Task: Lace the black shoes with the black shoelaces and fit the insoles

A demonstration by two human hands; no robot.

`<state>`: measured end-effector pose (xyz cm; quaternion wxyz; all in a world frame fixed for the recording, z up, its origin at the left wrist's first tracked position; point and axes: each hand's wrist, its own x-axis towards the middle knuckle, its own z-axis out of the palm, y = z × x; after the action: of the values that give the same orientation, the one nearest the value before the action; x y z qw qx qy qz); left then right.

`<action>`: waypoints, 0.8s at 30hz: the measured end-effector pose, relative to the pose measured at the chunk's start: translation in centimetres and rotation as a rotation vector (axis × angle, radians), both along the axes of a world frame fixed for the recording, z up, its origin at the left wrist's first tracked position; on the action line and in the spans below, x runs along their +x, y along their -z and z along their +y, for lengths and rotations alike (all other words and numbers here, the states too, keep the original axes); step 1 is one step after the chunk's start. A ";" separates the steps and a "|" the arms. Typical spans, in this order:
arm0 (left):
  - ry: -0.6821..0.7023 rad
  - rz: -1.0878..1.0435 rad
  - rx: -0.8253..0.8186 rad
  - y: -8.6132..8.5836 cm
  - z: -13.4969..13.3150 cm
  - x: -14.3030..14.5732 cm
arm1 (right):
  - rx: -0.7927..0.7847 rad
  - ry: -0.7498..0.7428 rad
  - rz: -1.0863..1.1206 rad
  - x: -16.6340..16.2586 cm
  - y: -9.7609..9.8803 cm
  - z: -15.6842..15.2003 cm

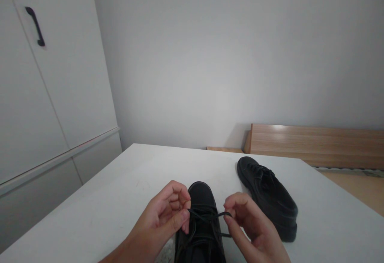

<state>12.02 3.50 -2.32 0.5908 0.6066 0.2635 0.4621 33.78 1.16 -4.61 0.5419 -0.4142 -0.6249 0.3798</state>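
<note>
A black lace-up shoe (201, 194) lies on the white table in front of me, its toe pointing away and its heel end cut off by the lower edge of the view. At its left side my left hand (168, 211) pinches one part of the black shoelace (207, 216) between thumb and fingers. My right hand (250, 227), on the shoe's right, grips another part of the lace in a closed pinch. The lace crosses over the tongue between both hands. Below it, a further strand sticks out to the right.
A second black shoe (270, 199) sits on the white table (144, 171), right of my right hand. Behind the table are a plain wall and a wooden headboard-like panel (315, 145). A white cabinet (69, 75) with a dark handle (36, 27) stands at left.
</note>
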 end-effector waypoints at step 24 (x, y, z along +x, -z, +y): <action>-0.286 0.541 0.644 -0.2 -0.5 -1.2 | 0.276 -0.043 -0.401 1.3 -1.7 -0.3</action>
<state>10.84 2.96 -2.15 0.2117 0.8161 0.3326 0.4225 35.06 0.90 -2.94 0.4503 -0.3897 -0.7748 0.2125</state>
